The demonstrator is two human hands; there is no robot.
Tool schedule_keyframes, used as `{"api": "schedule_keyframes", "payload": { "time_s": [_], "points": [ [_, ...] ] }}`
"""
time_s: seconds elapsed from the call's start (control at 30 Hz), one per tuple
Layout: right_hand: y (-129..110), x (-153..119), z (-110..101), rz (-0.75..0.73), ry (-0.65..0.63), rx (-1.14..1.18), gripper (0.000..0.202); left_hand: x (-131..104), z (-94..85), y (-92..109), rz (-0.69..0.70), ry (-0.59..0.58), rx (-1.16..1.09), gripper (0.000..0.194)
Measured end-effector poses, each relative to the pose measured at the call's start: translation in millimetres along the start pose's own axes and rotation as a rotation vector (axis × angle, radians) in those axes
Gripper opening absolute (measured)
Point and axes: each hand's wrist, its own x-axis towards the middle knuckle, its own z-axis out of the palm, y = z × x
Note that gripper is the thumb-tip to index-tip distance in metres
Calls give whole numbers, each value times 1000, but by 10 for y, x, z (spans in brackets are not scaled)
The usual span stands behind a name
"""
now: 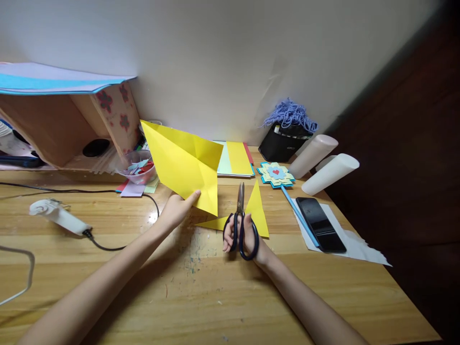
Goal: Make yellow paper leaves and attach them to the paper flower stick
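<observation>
A creased sheet of yellow paper [179, 165] is raised above the desk, pinched at its lower edge by my left hand [179, 208]. My left thumb lies on the face of the sheet and the other fingers are behind it. My right hand [247, 237] is closed around dark-handled scissors [240, 205], their blades together and pointing away from me. Under and beyond that hand lies a cut-off yellow paper piece [257, 213] with pointed ends, its middle partly hidden by the hand and scissors.
At left are a white glue gun [61, 218] with a black cord, a clear bowl [138, 167] of paper scraps and a cardboard box [117, 112]. At right are a paper flower [276, 173] with a blue stem, a phone [318, 224], white rolls [332, 173] and a black pouch [282, 143] topped with yarn.
</observation>
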Motion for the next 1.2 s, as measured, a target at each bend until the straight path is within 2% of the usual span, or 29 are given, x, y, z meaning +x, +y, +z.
{"api": "schedule_keyframes", "payload": {
  "time_s": [0.13, 0.23, 0.57, 0.97, 1.2],
  "points": [
    [-8, -129, 23, 90, -285, -116, 74, 19, -80, 4, -12, 33, -14, 45],
    [-23, -201, 34, 127, -361, -183, 73, 19, -113, 38, 3, 59, -22, 47],
    [-78, -235, 66, 123, -341, -278, 73, 9, -112, 26, 21, 60, -15, 44],
    [1, -213, -2, 94, -362, -350, 75, 23, -78, -38, 74, 118, 13, 40],
    [-31, -225, 20, 100, -347, -369, 75, -23, -68, 7, 70, 133, 46, 40]
  ]
}}
